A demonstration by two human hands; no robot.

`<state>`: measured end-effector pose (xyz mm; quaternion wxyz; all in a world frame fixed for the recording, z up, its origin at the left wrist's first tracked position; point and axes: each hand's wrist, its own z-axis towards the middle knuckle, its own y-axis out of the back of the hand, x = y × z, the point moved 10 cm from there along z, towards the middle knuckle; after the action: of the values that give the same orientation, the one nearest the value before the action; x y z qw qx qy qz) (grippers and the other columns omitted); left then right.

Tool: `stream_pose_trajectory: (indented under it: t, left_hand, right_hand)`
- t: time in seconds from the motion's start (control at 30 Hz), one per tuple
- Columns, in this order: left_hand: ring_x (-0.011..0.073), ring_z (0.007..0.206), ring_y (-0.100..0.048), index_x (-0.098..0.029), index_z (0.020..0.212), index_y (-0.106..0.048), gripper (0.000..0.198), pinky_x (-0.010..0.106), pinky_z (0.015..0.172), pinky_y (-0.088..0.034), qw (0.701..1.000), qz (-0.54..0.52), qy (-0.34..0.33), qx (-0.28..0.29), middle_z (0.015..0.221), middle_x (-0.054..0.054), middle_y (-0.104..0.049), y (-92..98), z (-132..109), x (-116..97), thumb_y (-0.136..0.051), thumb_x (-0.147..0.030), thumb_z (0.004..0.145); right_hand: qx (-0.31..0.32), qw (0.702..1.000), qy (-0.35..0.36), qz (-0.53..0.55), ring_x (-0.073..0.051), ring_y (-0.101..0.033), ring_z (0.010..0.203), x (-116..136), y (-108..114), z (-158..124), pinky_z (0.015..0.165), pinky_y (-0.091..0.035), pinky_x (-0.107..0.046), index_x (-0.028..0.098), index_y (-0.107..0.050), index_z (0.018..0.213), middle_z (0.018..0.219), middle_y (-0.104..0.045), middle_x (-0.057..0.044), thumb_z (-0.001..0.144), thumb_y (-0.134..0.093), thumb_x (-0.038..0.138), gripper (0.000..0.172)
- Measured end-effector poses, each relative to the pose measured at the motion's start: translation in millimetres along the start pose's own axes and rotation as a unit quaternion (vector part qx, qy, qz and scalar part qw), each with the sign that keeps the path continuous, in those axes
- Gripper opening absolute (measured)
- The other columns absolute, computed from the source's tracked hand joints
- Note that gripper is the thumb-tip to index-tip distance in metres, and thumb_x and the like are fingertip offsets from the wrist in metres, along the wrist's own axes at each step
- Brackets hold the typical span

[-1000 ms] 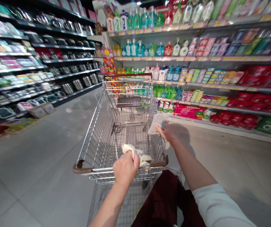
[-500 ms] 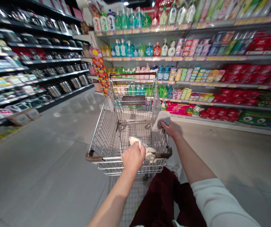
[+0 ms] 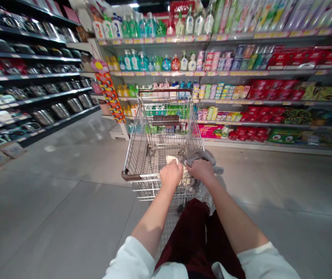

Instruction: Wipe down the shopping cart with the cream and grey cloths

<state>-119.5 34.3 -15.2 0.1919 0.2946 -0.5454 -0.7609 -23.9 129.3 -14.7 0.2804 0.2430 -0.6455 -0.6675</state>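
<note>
Nearest the observer, a person in white sleeves (image 3: 128,260) and dark red trousers (image 3: 189,232) stands directly behind the shopping cart (image 3: 134,155), both forearms extended over its rear rail. The left hand (image 3: 171,174) is at the rear of the cart, its fingers (image 3: 168,166) curled closed on a bunched cream cloth (image 3: 172,159); more of that cloth shows just beside the hand, toward the cart's interior. The right hand (image 3: 202,171) is just beside the left, over the cart's rear right corner, with its fingers (image 3: 194,166) closed on a crumpled grey cloth (image 3: 203,156). That cloth extends past the cart's right wall. The exact pinch of either hand is hidden by the cloth and cannot be determined.

The tile floor (image 3: 58,221) runs beneath and on both sides of the cart. To the left of the cart, black shelving (image 3: 58,93) holds stainless steel pots (image 3: 43,117) and other boxed kitchenware. Ahead of the cart, beyond its front rail, retail shelving (image 3: 241,73) carries pump bottles (image 3: 134,61) on its upper tiers and red packages (image 3: 264,84) toward the right. An orange product display (image 3: 109,97) stands ahead and left of the cart.
</note>
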Motion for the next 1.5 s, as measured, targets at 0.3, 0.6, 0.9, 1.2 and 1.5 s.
stream_pose_trajectory:
  t: [0.3,0.6,0.9,1.2,1.5]
  left_hand:
    - [0.0286,0.091,-0.073,-0.018,0.107,-0.066,0.040,0.037,0.077,-0.052,0.999,-0.005,-0.016,0.034,0.095,0.015,-0.076,-13.0,18,-13,-0.033,-0.038,0.098]
    - [0.0269,0.097,-0.072,-0.017,0.114,-0.063,0.043,0.035,0.083,-0.051,0.997,-0.018,-0.045,0.064,0.099,0.015,-0.075,-22.9,26,-42,-0.030,-0.040,0.101]
    - [0.0269,0.099,-0.071,-0.017,0.113,-0.065,0.044,0.036,0.085,-0.051,0.995,-0.025,-0.036,0.087,0.102,0.015,-0.075,-31.3,37,-63,-0.030,-0.040,0.100]
    - [0.0271,0.097,-0.072,-0.019,0.112,-0.067,0.045,0.037,0.085,-0.052,0.996,-0.014,-0.025,0.079,0.100,0.014,-0.076,-37.4,45,-74,-0.030,-0.040,0.099]
    - [0.0276,0.100,-0.071,-0.018,0.112,-0.068,0.046,0.038,0.086,-0.052,0.997,-0.007,-0.024,0.079,0.104,0.015,-0.075,-38.9,49,-81,-0.030,-0.039,0.098]
  right_hand:
    - [0.001,1.000,-0.009,0.009,-0.029,-0.070,0.100,-16,1,11,0.087,-0.052,-0.037,0.013,-0.077,0.102,0.109,-0.073,-0.019,0.095,-0.038,0.050,0.055]
    - [0.023,0.999,-0.042,0.019,-0.027,-0.066,0.111,-48,-1,20,0.096,-0.048,-0.038,0.018,-0.075,0.113,0.116,-0.072,-0.017,0.094,-0.043,0.051,0.050]
    - [0.034,0.999,-0.043,0.002,-0.028,-0.067,0.110,-72,-3,31,0.095,-0.048,-0.037,0.014,-0.075,0.114,0.117,-0.071,-0.019,0.094,-0.041,0.051,0.054]
    - [-0.003,1.000,-0.027,0.011,-0.029,-0.070,0.102,-84,-1,38,0.090,-0.051,-0.036,0.011,-0.076,0.106,0.109,-0.073,-0.022,0.095,-0.041,0.050,0.054]
    - [0.001,0.998,-0.017,0.055,-0.033,-0.068,0.105,-92,-5,42,0.092,-0.049,-0.040,0.005,-0.075,0.107,0.108,-0.071,-0.029,0.094,-0.047,0.044,0.050]
